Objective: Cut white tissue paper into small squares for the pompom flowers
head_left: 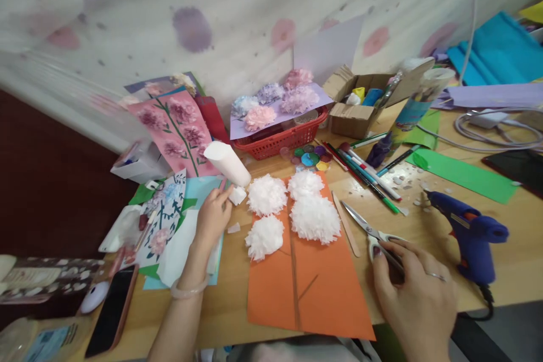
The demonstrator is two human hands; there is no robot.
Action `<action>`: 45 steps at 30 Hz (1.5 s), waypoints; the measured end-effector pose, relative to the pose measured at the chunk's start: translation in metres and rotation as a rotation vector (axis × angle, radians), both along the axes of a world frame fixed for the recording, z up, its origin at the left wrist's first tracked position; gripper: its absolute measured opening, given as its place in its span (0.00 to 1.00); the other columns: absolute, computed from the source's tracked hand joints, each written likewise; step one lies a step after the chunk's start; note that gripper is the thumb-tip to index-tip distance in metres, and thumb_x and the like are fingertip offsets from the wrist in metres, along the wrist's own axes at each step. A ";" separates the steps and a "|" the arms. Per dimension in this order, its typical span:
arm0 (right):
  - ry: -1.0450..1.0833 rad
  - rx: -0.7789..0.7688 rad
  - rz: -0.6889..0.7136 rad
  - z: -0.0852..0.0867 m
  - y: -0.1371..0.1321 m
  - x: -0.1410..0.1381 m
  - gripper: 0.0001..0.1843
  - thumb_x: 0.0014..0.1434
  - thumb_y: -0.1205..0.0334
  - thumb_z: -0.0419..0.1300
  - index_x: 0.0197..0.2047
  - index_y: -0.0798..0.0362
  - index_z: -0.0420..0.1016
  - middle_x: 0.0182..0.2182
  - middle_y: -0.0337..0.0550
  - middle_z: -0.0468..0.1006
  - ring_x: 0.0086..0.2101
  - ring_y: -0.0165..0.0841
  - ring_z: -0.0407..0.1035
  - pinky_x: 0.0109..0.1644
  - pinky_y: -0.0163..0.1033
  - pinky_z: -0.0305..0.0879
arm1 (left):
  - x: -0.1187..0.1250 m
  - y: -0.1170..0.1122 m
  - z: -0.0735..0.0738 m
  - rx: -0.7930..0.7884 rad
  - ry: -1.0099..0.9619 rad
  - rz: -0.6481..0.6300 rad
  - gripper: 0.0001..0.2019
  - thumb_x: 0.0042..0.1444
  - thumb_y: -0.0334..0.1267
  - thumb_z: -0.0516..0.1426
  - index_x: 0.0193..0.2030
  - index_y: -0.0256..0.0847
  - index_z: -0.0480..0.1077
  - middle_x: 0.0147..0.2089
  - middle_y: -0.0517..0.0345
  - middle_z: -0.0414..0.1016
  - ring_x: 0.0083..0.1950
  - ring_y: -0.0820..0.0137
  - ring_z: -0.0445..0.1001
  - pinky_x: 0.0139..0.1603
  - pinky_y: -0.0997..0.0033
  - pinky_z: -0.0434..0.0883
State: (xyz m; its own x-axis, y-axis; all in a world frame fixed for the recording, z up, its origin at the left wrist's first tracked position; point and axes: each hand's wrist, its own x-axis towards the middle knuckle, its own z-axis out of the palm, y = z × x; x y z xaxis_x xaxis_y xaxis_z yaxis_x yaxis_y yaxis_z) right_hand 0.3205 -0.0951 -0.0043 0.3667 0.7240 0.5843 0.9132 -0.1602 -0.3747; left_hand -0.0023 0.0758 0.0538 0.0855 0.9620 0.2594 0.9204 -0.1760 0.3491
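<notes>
My left hand pinches a small folded piece of white tissue paper just left of the orange paper sheet. Several fluffy white tissue flowers lie on the top of that sheet, above drawn brown stems. My right hand rests on the handles of a pair of scissors, whose blades lie flat on the wooden table and point up-left. A wooden stick lies between the scissors and the orange sheet.
A blue glue gun stands right of my right hand. A red basket with pastel flowers, a cardboard box, markers, green paper, a white paper roll and a phone surround the work area.
</notes>
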 end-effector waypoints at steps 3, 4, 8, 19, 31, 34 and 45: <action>-0.007 0.014 0.028 -0.001 0.000 0.001 0.16 0.66 0.58 0.53 0.37 0.59 0.78 0.37 0.60 0.81 0.35 0.50 0.73 0.39 0.50 0.65 | -0.023 -0.007 0.018 0.093 -0.036 0.139 0.20 0.59 0.35 0.50 0.52 0.40 0.79 0.38 0.52 0.76 0.37 0.64 0.74 0.45 0.65 0.72; -0.009 0.023 0.037 -0.001 0.000 0.001 0.16 0.66 0.59 0.53 0.38 0.59 0.78 0.37 0.61 0.81 0.35 0.50 0.73 0.40 0.50 0.66 | -0.035 -0.012 0.023 0.123 -0.048 0.204 0.19 0.58 0.37 0.50 0.50 0.38 0.78 0.39 0.51 0.76 0.37 0.63 0.74 0.46 0.63 0.72; -0.015 0.053 0.053 -0.003 0.001 0.002 0.17 0.67 0.58 0.53 0.37 0.60 0.79 0.37 0.62 0.81 0.36 0.52 0.75 0.41 0.52 0.69 | -0.085 -0.044 0.023 0.134 -0.092 0.451 0.15 0.52 0.41 0.53 0.43 0.40 0.75 0.39 0.48 0.78 0.39 0.56 0.77 0.46 0.54 0.73; -0.083 0.070 0.044 -0.010 0.004 0.013 0.17 0.65 0.56 0.54 0.35 0.60 0.79 0.34 0.60 0.81 0.35 0.54 0.77 0.41 0.55 0.72 | -0.128 -0.083 -0.017 -0.015 -0.265 0.640 0.08 0.40 0.44 0.62 0.25 0.46 0.68 0.29 0.54 0.76 0.39 0.51 0.76 0.49 0.51 0.70; 0.585 0.389 0.192 0.025 -0.040 -0.046 0.09 0.59 0.57 0.65 0.40 0.51 0.74 0.39 0.53 0.77 0.42 0.49 0.74 0.51 0.58 0.69 | -0.083 -0.108 0.017 0.155 -0.997 0.404 0.14 0.47 0.47 0.60 0.34 0.47 0.58 0.36 0.59 0.73 0.41 0.62 0.76 0.37 0.68 0.73; 0.935 0.091 0.382 0.035 -0.046 -0.082 0.12 0.61 0.52 0.64 0.44 0.50 0.75 0.43 0.50 0.79 0.44 0.44 0.74 0.51 0.51 0.71 | -0.057 -0.120 0.033 0.143 -1.177 0.317 0.19 0.48 0.51 0.61 0.41 0.46 0.60 0.38 0.58 0.75 0.36 0.64 0.78 0.32 0.69 0.72; 1.477 -0.414 1.020 0.075 -0.023 -0.146 0.21 0.60 0.44 0.66 0.47 0.52 0.82 0.49 0.52 0.83 0.48 0.45 0.76 0.54 0.47 0.70 | 0.005 -0.178 0.057 -0.126 -1.631 0.026 0.24 0.44 0.46 0.71 0.47 0.42 0.74 0.45 0.52 0.83 0.40 0.63 0.81 0.37 0.71 0.75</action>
